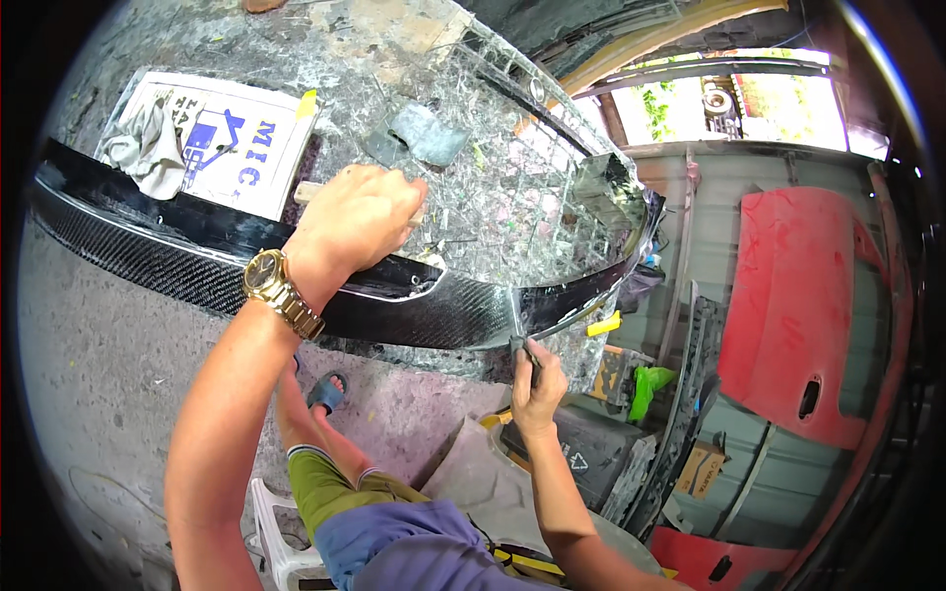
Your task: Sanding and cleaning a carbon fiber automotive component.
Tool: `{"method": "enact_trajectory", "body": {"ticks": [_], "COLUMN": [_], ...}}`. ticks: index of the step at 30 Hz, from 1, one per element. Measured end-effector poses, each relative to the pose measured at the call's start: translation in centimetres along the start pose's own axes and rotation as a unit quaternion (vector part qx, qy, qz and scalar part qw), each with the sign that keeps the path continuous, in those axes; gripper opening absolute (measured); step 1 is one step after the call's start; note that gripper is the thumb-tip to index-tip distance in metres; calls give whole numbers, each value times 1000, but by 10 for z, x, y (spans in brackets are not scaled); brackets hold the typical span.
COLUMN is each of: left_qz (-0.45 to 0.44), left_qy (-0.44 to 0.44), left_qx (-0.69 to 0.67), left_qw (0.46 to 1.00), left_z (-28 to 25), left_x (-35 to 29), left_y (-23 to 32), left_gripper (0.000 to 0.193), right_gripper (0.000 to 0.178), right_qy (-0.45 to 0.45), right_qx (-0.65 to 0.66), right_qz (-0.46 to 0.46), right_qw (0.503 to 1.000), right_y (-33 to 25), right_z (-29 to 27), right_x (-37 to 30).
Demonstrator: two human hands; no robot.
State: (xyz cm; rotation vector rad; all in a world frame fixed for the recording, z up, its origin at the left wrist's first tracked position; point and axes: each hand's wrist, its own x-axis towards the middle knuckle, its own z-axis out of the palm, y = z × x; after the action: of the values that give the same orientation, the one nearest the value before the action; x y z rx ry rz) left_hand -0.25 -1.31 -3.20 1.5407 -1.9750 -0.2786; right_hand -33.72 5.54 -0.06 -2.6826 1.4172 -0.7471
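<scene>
A long black carbon-fibre car trim panel (424, 317) lies along the near edge of the worktable, its weave glossy on the left. My left hand (360, 212), with a gold watch (279, 286) on the wrist, is closed in a fist over the panel's back edge. Pale wood (307, 191) shows beside that fist; whether the fingers grip it is hidden. Lower right, my right hand (540, 389) pinches a small dark grey piece (518, 344), perhaps folded sandpaper, against the panel's lower edge, beside a pale line across the surface.
The worktable (325, 49) is spattered with paint. On it lie a printed white sheet (251, 148), a grey rag (148, 148) and grey sheet pieces (429, 135). A red car door (793, 305) stands at right. A white plastic chair (271, 522) is below me, and a green bag (648, 389) hangs right.
</scene>
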Motion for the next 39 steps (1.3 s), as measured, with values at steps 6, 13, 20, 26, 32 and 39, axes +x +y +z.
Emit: {"method": "enact_trajectory", "body": {"ticks": [6, 13, 20, 26, 32, 39], "left_qz": [-5, 1, 1, 16, 19, 20], "left_qy": [4, -1, -10, 20, 33, 27], "left_qx": [12, -8, -8, -6, -6, -10], "left_qw": [1000, 1000, 1000, 1000, 999, 999], "left_z": [-2, -4, -6, -3, -3, -3], "left_x": [-4, 2, 0, 0, -1, -2], "left_y": [0, 3, -1, 0, 0, 0], "left_gripper": [20, 20, 17, 16, 17, 19], "right_gripper": [19, 22, 27, 23, 22, 20], "right_qy": [-15, -5, -28, -14, -28, 2], "right_qx": [26, 4, -11, 2, 4, -3], "right_qz": [70, 31, 6, 23, 24, 23], "right_qw": [997, 1000, 1000, 1000, 999, 1000], "right_y": [-11, -5, -1, -5, -11, -13], "right_z": [-6, -10, 1, 3, 5, -14], "right_x": [25, 20, 19, 12, 34, 21]}}
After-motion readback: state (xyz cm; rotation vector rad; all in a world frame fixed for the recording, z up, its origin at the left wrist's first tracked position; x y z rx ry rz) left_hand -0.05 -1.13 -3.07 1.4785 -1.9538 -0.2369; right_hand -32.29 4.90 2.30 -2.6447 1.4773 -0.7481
